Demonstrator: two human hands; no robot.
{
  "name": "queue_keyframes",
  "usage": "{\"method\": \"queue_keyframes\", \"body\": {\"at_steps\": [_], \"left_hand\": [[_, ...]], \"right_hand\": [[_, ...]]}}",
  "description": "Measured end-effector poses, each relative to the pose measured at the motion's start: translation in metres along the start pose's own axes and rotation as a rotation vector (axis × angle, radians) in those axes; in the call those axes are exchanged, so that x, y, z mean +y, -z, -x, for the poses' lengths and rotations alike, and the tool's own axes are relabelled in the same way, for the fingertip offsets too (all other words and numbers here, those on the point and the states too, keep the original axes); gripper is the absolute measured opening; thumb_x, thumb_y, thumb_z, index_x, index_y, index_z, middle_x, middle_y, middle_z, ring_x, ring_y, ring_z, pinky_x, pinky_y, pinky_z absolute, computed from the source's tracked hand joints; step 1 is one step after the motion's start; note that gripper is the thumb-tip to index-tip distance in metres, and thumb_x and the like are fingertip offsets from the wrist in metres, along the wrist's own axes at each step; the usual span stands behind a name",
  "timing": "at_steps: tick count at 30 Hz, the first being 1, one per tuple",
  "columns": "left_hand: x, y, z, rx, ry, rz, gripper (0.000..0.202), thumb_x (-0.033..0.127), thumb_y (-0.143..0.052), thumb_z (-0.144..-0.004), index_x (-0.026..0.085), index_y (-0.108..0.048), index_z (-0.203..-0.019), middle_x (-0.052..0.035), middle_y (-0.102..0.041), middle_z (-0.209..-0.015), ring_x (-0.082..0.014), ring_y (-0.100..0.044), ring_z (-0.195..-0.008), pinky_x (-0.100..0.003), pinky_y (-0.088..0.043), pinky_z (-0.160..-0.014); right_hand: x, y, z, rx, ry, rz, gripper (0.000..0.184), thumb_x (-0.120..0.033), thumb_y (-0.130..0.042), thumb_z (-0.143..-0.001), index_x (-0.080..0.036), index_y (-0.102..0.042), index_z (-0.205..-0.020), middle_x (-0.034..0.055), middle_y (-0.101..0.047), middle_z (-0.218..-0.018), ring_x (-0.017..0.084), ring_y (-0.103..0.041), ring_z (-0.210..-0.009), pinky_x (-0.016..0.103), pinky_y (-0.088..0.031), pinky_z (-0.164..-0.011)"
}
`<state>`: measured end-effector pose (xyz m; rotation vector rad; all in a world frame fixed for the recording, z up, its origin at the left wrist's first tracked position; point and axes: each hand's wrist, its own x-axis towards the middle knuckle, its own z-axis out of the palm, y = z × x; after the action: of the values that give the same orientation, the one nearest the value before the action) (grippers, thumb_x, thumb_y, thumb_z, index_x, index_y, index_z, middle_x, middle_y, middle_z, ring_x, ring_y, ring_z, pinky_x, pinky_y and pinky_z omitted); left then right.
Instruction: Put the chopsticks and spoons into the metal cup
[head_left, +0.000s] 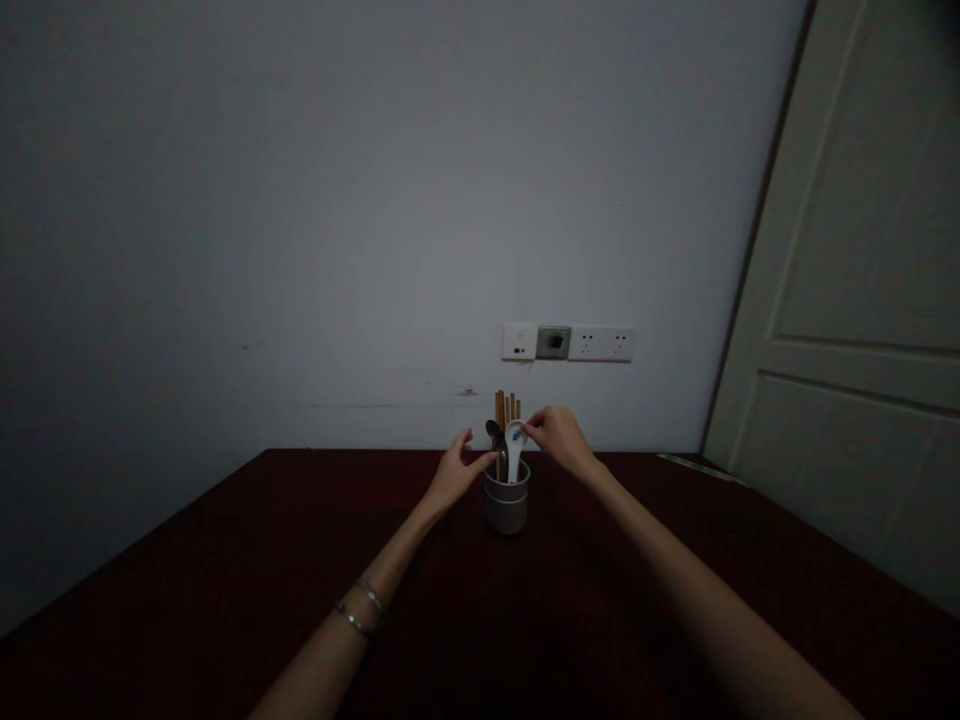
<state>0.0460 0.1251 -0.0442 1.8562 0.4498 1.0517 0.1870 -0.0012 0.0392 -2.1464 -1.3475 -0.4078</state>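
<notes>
Standing on a dark red table (pixel 225 580) below a grey wall's sockets (pixel 568 342), the cup (pixel 505 505) holds chopsticks (pixel 506 408) and a white spoon (pixel 514 450) pinched by the right hand (pixel 559 440), left hand (pixel 454 472) open beside it.

Right hand (pixel 559 438) pinches a white spoon (pixel 514 448) in the cup (pixel 505 505); left hand (pixel 454 472) touches its rim.

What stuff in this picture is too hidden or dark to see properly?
1. Head view: the lower parts of the chopsticks, the dark spoon and the white spoon are hidden inside the cup.
2. Whether the left hand touches the cup: too dim and small to tell.
3. The blue mark on the white spoon is too small to make out.
4. The right hand fingertips cover the white spoon's edge.
5. The door is cut off by the frame's right edge.
</notes>
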Motion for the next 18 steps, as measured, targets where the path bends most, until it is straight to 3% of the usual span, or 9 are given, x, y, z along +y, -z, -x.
{"method": "queue_keyframes", "body": {"at_steps": [2,5,10,18], "left_hand": [[-0.014,-0.004,0.004,-0.048,0.118,0.139,0.077,0.039,-0.071,-0.062,0.011,-0.041,-0.127,-0.0211,-0.042,-0.130,-0.0282,-0.045,-0.115,-0.039,-0.037,-0.095],[-0.025,-0.010,0.006,-0.127,0.190,0.332,0.081,0.035,-0.075,-0.058,0.012,-0.040,-0.127,-0.0214,-0.042,-0.130,-0.0284,-0.042,-0.119,-0.039,-0.033,-0.099],[-0.023,-0.018,0.010,-0.200,0.194,0.480,0.075,0.034,-0.075,-0.060,0.014,-0.042,-0.124,-0.0189,-0.048,-0.126,-0.0262,-0.047,-0.115,-0.039,-0.034,-0.099],[-0.021,-0.028,0.019,-0.215,0.121,0.460,0.054,0.033,-0.072,-0.064,0.014,-0.052,-0.111,-0.0144,-0.057,-0.116,-0.0239,-0.053,-0.108,-0.036,-0.037,-0.095]], "right_hand": [[0.001,-0.006,0.004,-0.048,-0.016,-0.011,0.024,-0.031,-0.054,-0.077,-0.015,-0.072,-0.075,0.0124,-0.070,-0.075,0.017,-0.063,-0.068,0.022,-0.037,-0.058],[0.002,-0.014,0.011,-0.095,-0.028,-0.020,0.022,-0.030,-0.055,-0.076,-0.015,-0.071,-0.075,0.0125,-0.070,-0.074,0.017,-0.063,-0.068,0.022,-0.037,-0.058],[0.004,-0.026,0.021,-0.129,-0.057,-0.032,0.021,-0.027,-0.054,-0.075,-0.014,-0.071,-0.073,0.0123,-0.069,-0.072,0.016,-0.062,-0.065,0.022,-0.038,-0.057],[0.008,-0.037,0.026,-0.156,-0.099,-0.088,0.018,-0.027,-0.057,-0.073,-0.014,-0.070,-0.071,0.0103,-0.069,-0.073,0.015,-0.061,-0.066,0.020,-0.038,-0.056]]}}
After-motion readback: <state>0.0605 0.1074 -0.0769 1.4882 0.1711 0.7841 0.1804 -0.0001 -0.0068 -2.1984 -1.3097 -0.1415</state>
